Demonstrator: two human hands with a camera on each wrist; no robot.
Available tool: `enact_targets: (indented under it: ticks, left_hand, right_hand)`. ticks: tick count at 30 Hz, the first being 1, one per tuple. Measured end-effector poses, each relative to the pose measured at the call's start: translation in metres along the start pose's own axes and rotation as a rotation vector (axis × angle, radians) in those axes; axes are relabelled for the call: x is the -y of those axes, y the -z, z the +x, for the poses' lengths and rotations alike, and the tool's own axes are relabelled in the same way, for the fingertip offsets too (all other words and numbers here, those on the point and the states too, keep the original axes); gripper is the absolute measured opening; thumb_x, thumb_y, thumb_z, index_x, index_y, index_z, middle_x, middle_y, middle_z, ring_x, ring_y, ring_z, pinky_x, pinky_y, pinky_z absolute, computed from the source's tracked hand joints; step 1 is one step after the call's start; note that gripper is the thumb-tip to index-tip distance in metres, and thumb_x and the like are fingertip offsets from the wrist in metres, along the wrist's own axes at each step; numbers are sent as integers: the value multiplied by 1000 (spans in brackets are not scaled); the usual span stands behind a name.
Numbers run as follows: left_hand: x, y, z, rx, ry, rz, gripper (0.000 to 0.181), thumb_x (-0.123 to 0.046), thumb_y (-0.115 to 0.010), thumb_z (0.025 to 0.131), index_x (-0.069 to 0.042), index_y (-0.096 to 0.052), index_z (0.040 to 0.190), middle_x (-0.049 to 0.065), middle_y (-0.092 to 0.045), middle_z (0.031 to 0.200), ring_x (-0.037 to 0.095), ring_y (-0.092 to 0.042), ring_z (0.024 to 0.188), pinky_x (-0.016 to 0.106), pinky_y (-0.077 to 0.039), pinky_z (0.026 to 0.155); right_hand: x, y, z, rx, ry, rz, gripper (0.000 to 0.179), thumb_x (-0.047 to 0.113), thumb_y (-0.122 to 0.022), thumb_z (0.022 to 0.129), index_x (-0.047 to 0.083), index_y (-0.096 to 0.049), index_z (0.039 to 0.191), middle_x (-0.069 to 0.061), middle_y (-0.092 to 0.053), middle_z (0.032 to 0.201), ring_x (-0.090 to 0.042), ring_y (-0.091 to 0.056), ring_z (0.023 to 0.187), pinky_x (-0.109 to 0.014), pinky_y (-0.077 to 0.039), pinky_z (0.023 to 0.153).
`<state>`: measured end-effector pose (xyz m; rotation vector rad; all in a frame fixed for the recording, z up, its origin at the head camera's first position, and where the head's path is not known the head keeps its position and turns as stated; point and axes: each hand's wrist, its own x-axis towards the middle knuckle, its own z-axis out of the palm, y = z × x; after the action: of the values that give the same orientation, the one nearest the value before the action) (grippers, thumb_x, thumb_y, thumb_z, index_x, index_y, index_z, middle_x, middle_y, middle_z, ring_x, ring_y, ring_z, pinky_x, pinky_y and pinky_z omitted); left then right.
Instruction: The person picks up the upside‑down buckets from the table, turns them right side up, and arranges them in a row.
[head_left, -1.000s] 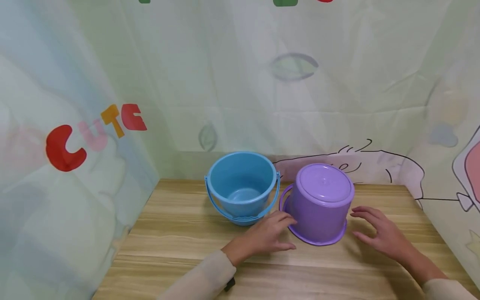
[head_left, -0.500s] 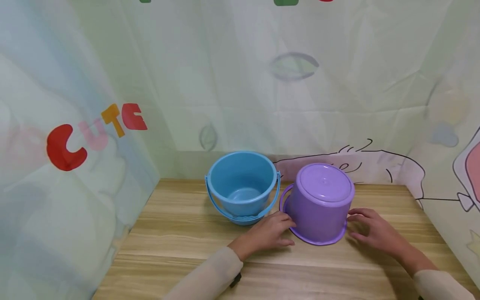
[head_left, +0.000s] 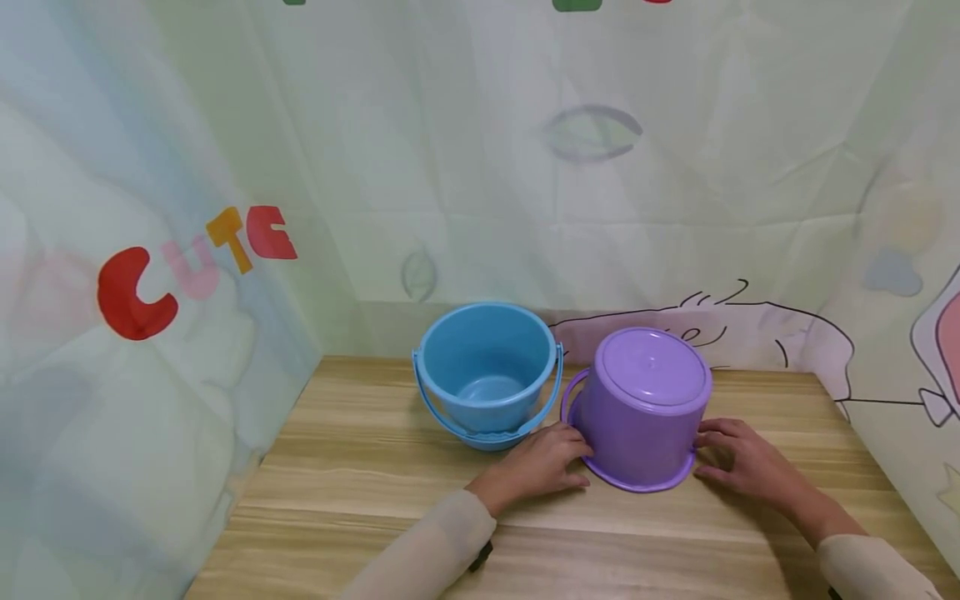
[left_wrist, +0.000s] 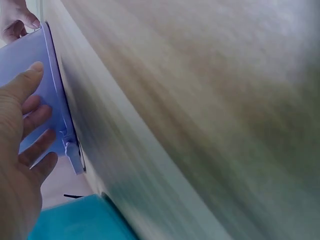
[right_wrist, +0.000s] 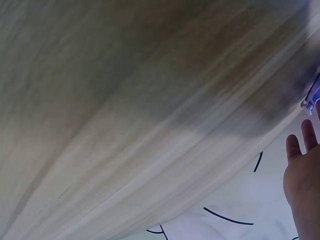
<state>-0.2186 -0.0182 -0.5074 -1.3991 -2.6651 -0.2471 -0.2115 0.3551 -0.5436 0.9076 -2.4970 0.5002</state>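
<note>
A purple bucket (head_left: 645, 417) stands upside down on the wooden table, its base facing up and its handle sticking out at the left. At its lower left side, my left hand (head_left: 542, 460) has its fingertips right by the rim. The left wrist view shows the fingers of that left hand (left_wrist: 20, 135) spread and gently bent beside the purple wall. Opposite, my right hand (head_left: 750, 467) has its fingertips at the bucket's lower right side, fingers loosely bent. Upright to the left stands a blue bucket (head_left: 487, 358), with its handle hanging down in front.
The wooden table (head_left: 360, 500) runs back to a pale printed curtain (head_left: 480, 167) behind both buckets. More curtain hangs along the left and right sides, with colourful letters on the left. The blue bucket is close behind my left hand.
My right hand has moved left, closing its small gap to the purple bucket. My left hand has shifted only slightly. Both buckets stay in place.
</note>
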Motion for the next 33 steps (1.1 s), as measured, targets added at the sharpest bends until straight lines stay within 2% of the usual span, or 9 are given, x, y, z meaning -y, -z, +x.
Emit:
enact_targets:
  ticks: [4,8,16,24,28,33]
  left_hand:
    - [0,-3,2,8,11,3,32,-42,-78,91,-19,-78,114,-6,-71,111,10,-62,109,20,-50,96]
    - [2,-6,5,14,16,-10,28,-39,-79,91,-20,-80,111,-7,-72,109,10,-62,107,20,-49,96]
    - [5,-8,9,18,13,-32,24,-35,-80,91,-18,-82,108,-5,-74,105,12,-62,106,22,-50,96]
    - [7,-12,13,24,23,-12,18,-34,-79,91,-21,-82,103,-7,-71,103,13,-59,107,23,-48,98]
    - [6,-13,14,20,31,22,15,-34,-79,91,-24,-82,102,-8,-70,102,13,-58,107,23,-47,98]
    - [3,-15,14,2,39,66,10,-36,-80,89,-27,-81,95,-10,-66,99,13,-56,101,23,-48,91]
  right_hand:
    - [1,-1,1,20,-3,-17,38,22,-96,62,22,-76,95,-3,-73,114,-31,-65,106,-30,-46,100]
    - [1,0,0,45,-13,-29,36,23,-96,64,24,-75,94,-3,-73,114,-31,-65,107,-43,-49,93]
    - [-2,-3,3,58,8,-28,31,23,-94,68,22,-75,92,-1,-74,111,-31,-65,106,-44,-49,93]
    - [-5,-4,4,88,-7,-47,29,28,-92,72,22,-75,94,-3,-73,113,-31,-65,108,-52,-52,93]
    - [-6,-5,4,77,33,-58,30,26,-93,70,21,-75,94,-5,-73,113,-31,-66,107,-52,-54,91]
    - [-7,-6,5,57,83,-58,33,23,-93,68,18,-75,96,-6,-73,112,-31,-67,104,-52,-57,88]
